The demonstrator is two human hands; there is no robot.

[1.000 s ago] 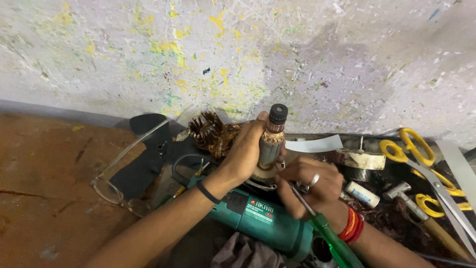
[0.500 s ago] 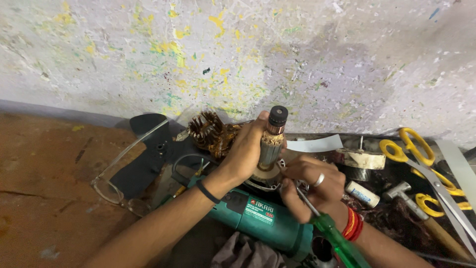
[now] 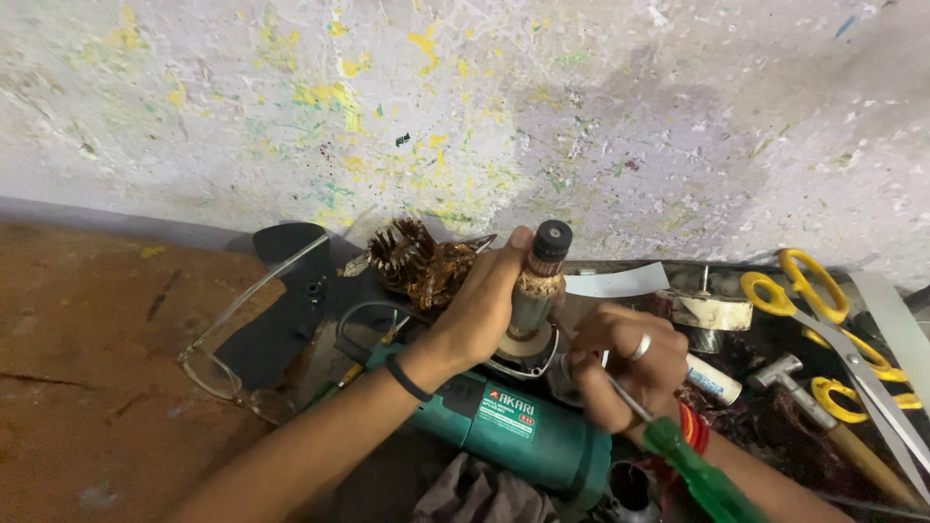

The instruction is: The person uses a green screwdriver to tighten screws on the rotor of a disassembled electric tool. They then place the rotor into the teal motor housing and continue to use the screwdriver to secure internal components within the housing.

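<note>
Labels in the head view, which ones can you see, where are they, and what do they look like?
Sticker: on the green power tool body below the left hand; rectangular, red, white and green.
Small tube: beside the right hand; white with a blue band.
No screens or signs.

Left floor (image 3: 87, 407) open; scissors (image 3: 833, 329), hammer (image 3: 823, 416) crowd right.

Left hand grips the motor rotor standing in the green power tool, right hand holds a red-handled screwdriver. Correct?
Not quite. In the head view the screwdriver in the right hand has a green handle, not red. The left hand does grip the rotor in the green power tool.
</note>
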